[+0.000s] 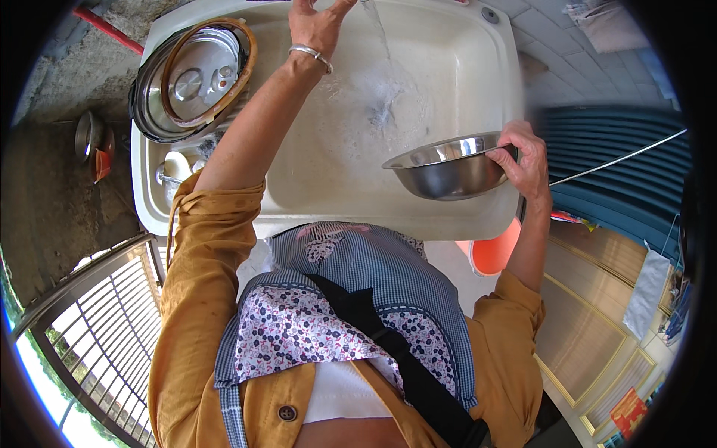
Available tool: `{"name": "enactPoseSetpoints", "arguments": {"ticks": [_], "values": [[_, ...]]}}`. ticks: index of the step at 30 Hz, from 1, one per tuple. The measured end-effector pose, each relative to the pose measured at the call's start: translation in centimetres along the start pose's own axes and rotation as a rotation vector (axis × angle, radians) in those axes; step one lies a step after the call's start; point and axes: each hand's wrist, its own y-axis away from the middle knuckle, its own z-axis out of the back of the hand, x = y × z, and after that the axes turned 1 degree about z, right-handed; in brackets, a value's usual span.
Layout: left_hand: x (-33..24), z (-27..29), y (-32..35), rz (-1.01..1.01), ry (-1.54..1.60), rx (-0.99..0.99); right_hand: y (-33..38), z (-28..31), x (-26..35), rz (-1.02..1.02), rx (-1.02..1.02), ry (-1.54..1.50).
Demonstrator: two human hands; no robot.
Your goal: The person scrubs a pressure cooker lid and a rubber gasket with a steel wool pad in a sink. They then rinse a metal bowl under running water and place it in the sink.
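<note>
A shiny steel bowl [448, 179] is tilted over the right side of the pale sink [291, 190]. My right hand [523, 158] grips its rim, thumb on the near side. At the far edge of the sink, my left hand [317, 30] reaches up beside the running water [379, 33]; its fingertips are cut off by the top of the picture, so what they touch is hidden. The stream falls into the basin and splashes near the middle, clear of the bowl.
Stacked steel pans and a brown-rimmed lid [250, 71] rest on the sink's left ledge. Below them lies a white ladle-like utensil [177, 166]. An orange bucket [494, 250] stands under the sink's right front corner. A barred railing [112, 328] is at left, blue corrugated panels [605, 160] at right.
</note>
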Motion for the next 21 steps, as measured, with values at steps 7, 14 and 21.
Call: {"name": "enactPoseSetpoints", "arguments": {"ticks": [7,14,21], "values": [[-2.5,-2.3,-5.1,-0.049,-0.032,0.098,0.0,0.2,-0.1,0.007,-0.03,0.009],[0.2,0.7,-6.8,-0.074,0.073,0.111,0.2,0.3,-0.3,-0.013,-0.05,0.058],[-1.4,1.3,-5.6,-0.02,-0.048,0.125,0.0,0.3,0.1,-0.05,-0.058,0.043]]}}
